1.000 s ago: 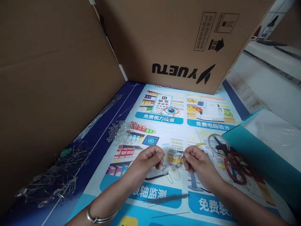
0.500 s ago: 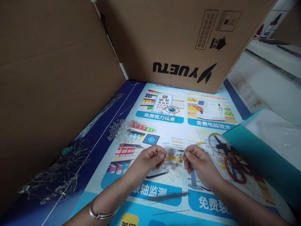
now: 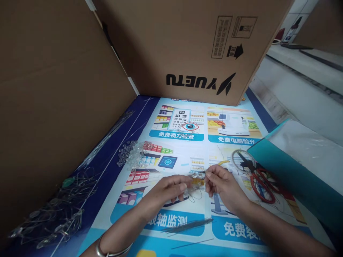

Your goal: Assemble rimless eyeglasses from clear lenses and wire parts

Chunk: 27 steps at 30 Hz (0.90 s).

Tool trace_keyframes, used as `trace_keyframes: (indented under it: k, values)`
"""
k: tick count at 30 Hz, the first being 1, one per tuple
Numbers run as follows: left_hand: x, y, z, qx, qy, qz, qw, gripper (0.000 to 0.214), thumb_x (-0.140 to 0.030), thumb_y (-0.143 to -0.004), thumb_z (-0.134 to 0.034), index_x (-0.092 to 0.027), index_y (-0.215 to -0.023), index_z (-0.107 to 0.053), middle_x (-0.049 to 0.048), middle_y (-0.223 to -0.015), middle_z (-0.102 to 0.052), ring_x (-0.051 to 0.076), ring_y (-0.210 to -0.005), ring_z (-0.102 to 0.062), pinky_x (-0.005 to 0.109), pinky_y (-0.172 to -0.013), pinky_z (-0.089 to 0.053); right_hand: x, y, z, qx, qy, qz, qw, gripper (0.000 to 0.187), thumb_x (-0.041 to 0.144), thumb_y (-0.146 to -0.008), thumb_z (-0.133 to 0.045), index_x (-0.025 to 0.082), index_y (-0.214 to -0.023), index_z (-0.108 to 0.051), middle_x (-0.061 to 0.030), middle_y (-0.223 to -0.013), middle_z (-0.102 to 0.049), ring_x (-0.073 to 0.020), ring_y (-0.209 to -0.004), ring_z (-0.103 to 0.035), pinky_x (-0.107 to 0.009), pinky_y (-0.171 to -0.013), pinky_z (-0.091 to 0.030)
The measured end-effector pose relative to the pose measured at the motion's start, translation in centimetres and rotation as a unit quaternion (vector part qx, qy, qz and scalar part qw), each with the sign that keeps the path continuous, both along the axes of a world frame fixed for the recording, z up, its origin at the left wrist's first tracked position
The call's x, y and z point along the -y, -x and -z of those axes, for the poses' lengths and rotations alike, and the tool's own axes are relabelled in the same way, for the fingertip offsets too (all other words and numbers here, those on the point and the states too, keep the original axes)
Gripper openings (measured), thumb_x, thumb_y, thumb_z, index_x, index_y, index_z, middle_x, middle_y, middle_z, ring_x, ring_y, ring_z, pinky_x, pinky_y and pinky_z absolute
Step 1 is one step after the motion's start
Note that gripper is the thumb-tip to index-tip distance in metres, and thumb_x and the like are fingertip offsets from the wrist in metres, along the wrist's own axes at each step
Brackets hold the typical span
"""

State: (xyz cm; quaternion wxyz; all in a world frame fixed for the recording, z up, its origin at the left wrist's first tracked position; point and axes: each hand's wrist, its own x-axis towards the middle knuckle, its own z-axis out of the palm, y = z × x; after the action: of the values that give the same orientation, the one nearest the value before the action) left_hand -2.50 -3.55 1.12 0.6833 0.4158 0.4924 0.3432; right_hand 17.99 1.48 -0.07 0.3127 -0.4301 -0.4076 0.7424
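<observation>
Several beads [image 3: 196,175] look threaded on wire [image 3: 201,194]; loose beads [image 3: 131,154] remain. I see right hand [image 3: 225,185] pinching wire, left hand [image 3: 167,190] apart, its hold I can't tell.

a rounded silvery bangle [image 3: 107,254] circles the left wrist [image 3: 118,233]; both forearms [image 3: 278,226] are bare.

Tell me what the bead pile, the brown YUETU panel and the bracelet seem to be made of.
Bead pile: clear and glossy, glass or plastic; the transparency and glints fit both.
YUETU panel: probably matte cardboard, going by its brown surface and carton-style printing.
Bracelet: likely polished metal, silvery with bright highlights.
</observation>
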Motion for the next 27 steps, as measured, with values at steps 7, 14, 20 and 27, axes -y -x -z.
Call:
trace_keyframes:
  k: [7, 14, 20, 27]
  values:
    - [-0.1, -0.5, 0.0, 0.009, 0.019, -0.007, 1.0, 0.03, -0.04, -0.079, -0.055, -0.018, -0.099, -0.063, 0.0077, -0.095, -0.064, 0.006, -0.047, -0.039, 0.021, -0.046, -0.027, 0.2, -0.1, 0.3, 0.002, -0.01, -0.002, 1.0, 0.024, 0.042, -0.079, -0.057, 0.019, -0.077, -0.049, 0.0013, -0.066, -0.056, -0.0105, -0.053, -0.052, -0.022, -0.046, -0.04]
    - [-0.2, -0.9, 0.0, 0.037, 0.03, -0.03, 0.998, 0.031, -0.041, -0.08, -0.052, -0.016, -0.098, -0.057, 0.0075, -0.09, -0.065, 0.001, -0.037, -0.03, 0.02, -0.039, -0.016, 0.3, -0.2, 0.3, 0.005, -0.024, -0.015, 1.0, 0.023, 0.041, -0.081, -0.054, 0.018, -0.078, -0.049, 0.0019, -0.064, -0.055, -0.0098, -0.052, -0.051, -0.021, -0.046, -0.039]
    - [-0.3, -0.7, 0.2, 0.079, 0.033, -0.01, 0.996, 0.04, -0.035, -0.071, -0.068, -0.02, -0.104, -0.053, 0.0017, -0.08, -0.06, 0.003, -0.043, -0.034, 0.017, -0.041, -0.02, 0.3, -0.3, 0.9, 0.007, -0.028, -0.018, 0.999, 0.024, 0.043, -0.081, -0.054, 0.019, -0.078, -0.049, 0.0034, -0.057, -0.054, -0.0089, -0.047, -0.047, -0.021, -0.044, -0.037]
    - [-0.1, -1.0, 0.6, 0.066, 0.002, -0.049, 0.997, 0.039, -0.022, -0.06, -0.077, -0.019, -0.091, -0.052, -0.0026, -0.073, -0.054, 0.008, -0.063, -0.048, 0.019, -0.059, -0.036, 0.3, -0.2, 1.0, 0.022, -0.044, -0.027, 0.998, 0.024, 0.043, -0.081, -0.053, 0.02, -0.078, -0.05, 0.0041, -0.056, -0.053, -0.0086, -0.046, -0.046, -0.021, -0.044, -0.036]
